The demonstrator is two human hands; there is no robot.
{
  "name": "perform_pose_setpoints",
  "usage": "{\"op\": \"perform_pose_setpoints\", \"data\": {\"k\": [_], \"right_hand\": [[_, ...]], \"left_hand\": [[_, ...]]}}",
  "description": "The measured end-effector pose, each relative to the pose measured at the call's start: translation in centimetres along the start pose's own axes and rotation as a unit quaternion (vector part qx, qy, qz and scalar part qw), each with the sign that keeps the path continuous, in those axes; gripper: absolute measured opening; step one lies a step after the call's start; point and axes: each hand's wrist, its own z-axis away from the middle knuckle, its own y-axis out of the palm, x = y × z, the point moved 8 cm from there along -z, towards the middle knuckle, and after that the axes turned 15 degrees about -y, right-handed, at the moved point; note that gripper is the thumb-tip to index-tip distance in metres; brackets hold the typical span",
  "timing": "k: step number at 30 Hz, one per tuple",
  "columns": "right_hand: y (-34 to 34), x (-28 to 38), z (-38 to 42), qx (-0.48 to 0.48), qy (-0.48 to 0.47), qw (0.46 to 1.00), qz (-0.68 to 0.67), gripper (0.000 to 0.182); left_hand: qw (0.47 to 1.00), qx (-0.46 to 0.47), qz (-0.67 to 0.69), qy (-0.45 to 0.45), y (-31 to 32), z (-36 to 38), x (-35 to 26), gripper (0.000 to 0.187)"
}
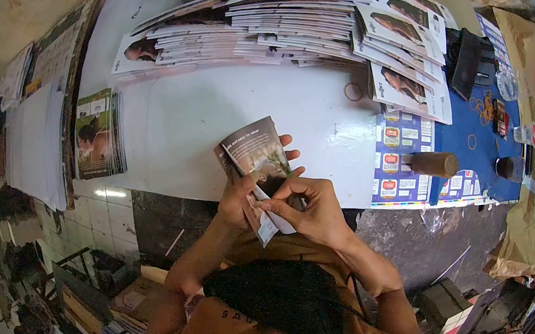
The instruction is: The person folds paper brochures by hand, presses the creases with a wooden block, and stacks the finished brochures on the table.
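Observation:
A printed brochure (251, 143) with a dark cover and white text is held up over the table's front edge, close to my body. My left hand (236, 198) is closed around its lower left side, with fingertips showing beyond its right edge. My right hand (314, 209) pinches the lower part of the brochure between thumb and forefinger, where a white inner page shows. Along the back of the white tabletop (222, 100) lie long overlapping rows of printed leaflets (289, 27). More leaflets (410, 85) with a picture of a person are fanned at the right.
A stack of brochures (99, 137) stands at the table's left edge, beside white sheets (41, 138). At the right are a brown cylinder (437, 164), a dark cup (509, 168), rubber bands (481, 106) and a black bag (473, 63). Boxes (445, 303) crowd the floor.

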Motion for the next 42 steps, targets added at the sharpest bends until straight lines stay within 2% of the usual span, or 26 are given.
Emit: {"op": "perform_pose_setpoints", "data": {"k": [2, 5, 8, 11, 12, 13, 14, 15, 16, 18, 22, 23, 26, 28, 29, 30, 32, 33, 34, 36, 38, 40, 42], "right_hand": [[-0.2, 0.1, 0.0, -0.015, -0.009, 1.000, 0.013, 0.012], [-0.3, 0.5, 0.3, 0.016, -0.021, 0.998, 0.050, 0.013], [-0.6, 3.1, -0.1, -0.022, -0.118, 0.991, 0.058, 0.017], [-1.9, 1.7, 0.8, -0.137, -0.106, 0.982, 0.070, 0.029], [-2.4, 1.9, 0.8, -0.172, -0.109, 0.978, 0.041, 0.035], [-2.7, 2.2, 0.8, -0.207, -0.110, 0.972, 0.012, 0.041], [-3.1, 2.5, 0.8, -0.242, -0.111, 0.964, -0.016, 0.048], [-3.5, 2.6, 0.9, -0.276, -0.111, 0.954, -0.044, 0.054], [-3.8, 2.2, 1.0, -0.215, -0.109, 0.970, -0.005, 0.061], [-4.0, 3.2, 0.4, -0.101, -0.166, 0.973, 0.127, 0.061], [-3.6, 4.6, 0.2, 0.102, -0.238, 0.922, 0.288, 0.062], [-3.6, 4.8, 0.1, 0.099, -0.252, 0.911, 0.311, 0.062], [-3.9, 5.6, 0.0, 0.058, -0.293, 0.879, 0.373, 0.056], [-4.4, 6.2, 0.5, -0.008, -0.316, 0.859, 0.403, 0.047], [-4.4, 6.4, 0.5, -0.016, -0.315, 0.861, 0.399, 0.044], [-4.3, 6.6, 0.5, -0.024, -0.314, 0.864, 0.393, 0.040], [-3.2, 7.2, 0.3, -0.038, -0.305, 0.885, 0.349, 0.029], [-2.3, 6.7, 0.3, -0.029, -0.311, 0.894, 0.322, 0.022], [-1.5, 6.0, 0.4, -0.026, -0.298, 0.906, 0.300, 0.019], [-0.5, 5.1, 0.6, -0.003, -0.251, 0.933, 0.259, 0.009], [-1.0, 4.8, 0.4, -0.035, -0.170, 0.968, 0.180, 0.015], [-1.3, 4.0, 0.4, -0.071, -0.101, 0.988, 0.095, 0.025], [-1.4, 2.9, 0.3, -0.023, -0.045, 0.997, 0.056, 0.023]], "left_hand": [[1.000, -0.011, 0.011, -0.004, 0.0, 0.0, 0.0, 0.094], [0.999, -0.031, 0.023, -0.001, 0.1, -0.1, -0.3, 0.096], [0.989, 0.061, 0.103, 0.087, -0.6, -0.2, -0.9, 0.093], [0.975, 0.073, 0.190, 0.093, -0.3, 0.4, -2.3, 0.079], [0.944, 0.113, 0.304, 0.056, -1.8, 0.5, -1.2, 0.079], [0.983, -0.135, 0.116, -0.040, -5.3, 0.1, 0.2, 0.065], [0.988, -0.151, 0.000, -0.023, -5.3, 0.4, -0.4, 0.058], [0.980, -0.165, -0.115, -0.006, -2.0, 0.2, -3.2, 0.052], [0.986, -0.149, -0.069, -0.030, -1.9, 0.2, -3.4, 0.054], [0.973, -0.188, -0.126, -0.040, -2.7, 0.7, -3.9, 0.053], [0.948, -0.222, -0.218, -0.067, -2.7, 1.4, -5.3, 0.048], [0.939, -0.221, -0.252, -0.078, -2.7, 1.5, -5.5, 0.047], [0.957, -0.217, -0.170, -0.088, -3.9, 1.8, -5.7, 0.064], [0.998, -0.051, 0.007, 0.027, -1.8, 1.7, -6.0, 0.082], [0.991, 0.035, 0.097, 0.083, -0.8, 2.0, -6.1, 0.091], [0.990, -0.015, -0.008, 0.141, -0.6, 2.3, -5.9, 0.116], [0.953, -0.048, -0.213, 0.210, 0.5, 2.5, -5.0, 0.121], [0.916, -0.064, -0.313, 0.242, 1.0, 2.7, -4.5, 0.123], [0.911, -0.079, -0.317, 0.251, 1.0, 2.6, -4.2, 0.123], [0.925, -0.132, -0.307, 0.180, 1.3, 2.1, -3.7, 0.121], [0.928, -0.150, -0.304, 0.155, 1.4, 1.8, -3.7, 0.113], [0.948, -0.102, -0.267, 0.138, 1.5, 1.2, -3.4, 0.111], [0.963, -0.069, -0.235, 0.108, 1.7, 0.8, -3.1, 0.109]]}}
